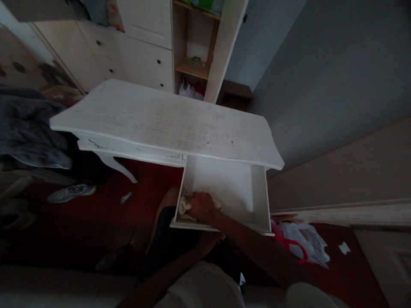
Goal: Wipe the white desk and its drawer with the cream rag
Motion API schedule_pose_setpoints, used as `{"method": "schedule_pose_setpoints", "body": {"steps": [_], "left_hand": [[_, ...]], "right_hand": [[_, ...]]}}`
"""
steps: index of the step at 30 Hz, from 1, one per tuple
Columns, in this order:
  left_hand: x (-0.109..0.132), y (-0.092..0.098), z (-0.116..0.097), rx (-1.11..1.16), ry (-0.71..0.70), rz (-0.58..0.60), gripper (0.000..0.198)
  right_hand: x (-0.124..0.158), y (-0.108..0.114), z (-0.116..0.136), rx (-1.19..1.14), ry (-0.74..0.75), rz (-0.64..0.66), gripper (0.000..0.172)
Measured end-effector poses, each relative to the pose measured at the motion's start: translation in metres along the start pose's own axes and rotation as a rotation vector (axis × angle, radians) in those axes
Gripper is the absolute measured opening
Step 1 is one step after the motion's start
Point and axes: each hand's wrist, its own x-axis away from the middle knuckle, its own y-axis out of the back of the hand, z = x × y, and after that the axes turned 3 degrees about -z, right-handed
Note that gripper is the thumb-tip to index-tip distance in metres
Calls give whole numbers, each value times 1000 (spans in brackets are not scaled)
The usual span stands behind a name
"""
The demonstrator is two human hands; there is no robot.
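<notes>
A white table (154, 113) with a smudged top has its right drawer (236, 184) pulled out towards me. Inside the drawer's near left corner, my right hand (202, 206) is closed on a crumpled cream cloth (184, 206), pressing it against the bottom. Part of the cloth is hidden under the fingers. Below the drawer front, over my lap, my left hand (210, 241) rests with loosely extended fingers. It looks to hold nothing, though the dim light blurs its details.
A white cabinet (138, 64) with an open door stands behind the table. Plastic bags (303, 239) lie on the red floor at right. At left are a shoe (72, 192) and a heap of grey fabric (30, 124). A grey wall rises at right.
</notes>
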Motion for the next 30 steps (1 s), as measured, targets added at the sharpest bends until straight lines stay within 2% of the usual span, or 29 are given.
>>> {"method": "schedule_pose_setpoints", "body": {"steps": [4,9,15,19,24,27,30], "left_hand": [[2,0,0,-17,19,54,36],[5,3,-3,42,8,90,47],[1,5,-3,61,43,105,38],[-2,5,1,76,56,91,36],[1,7,-4,94,51,79,36],[4,8,-10,107,54,75,38],[6,9,-15,98,72,63,44]], "right_hand": [[-10,2,-10,1,-165,-50,37],[-48,21,-31,-11,-421,-187,41],[-89,33,-44,-25,-583,-324,40],[-96,32,-44,-31,-608,-345,41],[-91,34,-44,-43,-578,-324,43],[-83,36,-45,-44,-481,-305,51],[-68,34,-43,-47,-338,-233,57]]}}
